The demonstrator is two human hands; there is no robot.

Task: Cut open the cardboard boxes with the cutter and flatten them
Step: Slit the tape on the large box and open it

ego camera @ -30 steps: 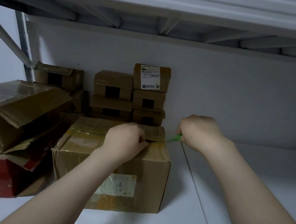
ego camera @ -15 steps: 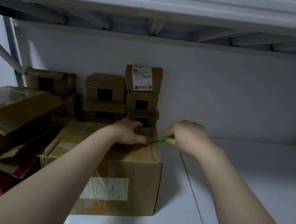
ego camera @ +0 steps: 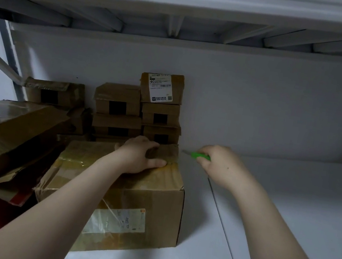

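A person's left hand (ego camera: 139, 155) grips the raised flap of a taped cardboard box (ego camera: 131, 201) while the right hand (ego camera: 220, 166) grasps a green cutter (ego camera: 199, 155) just beside its far corner.

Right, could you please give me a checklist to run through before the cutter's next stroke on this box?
1. Green plastic cutter gripped in the right hand: ok.
2. Blade extended: ok, a thin grey tip shows.
3. Large brown taped cardboard box steadied by the left hand gripping its top rear flap: ok.
4. Left fingers away from the blade: not ok, they sit close to the tip.
5. Tip touching the tape seam: cannot tell.
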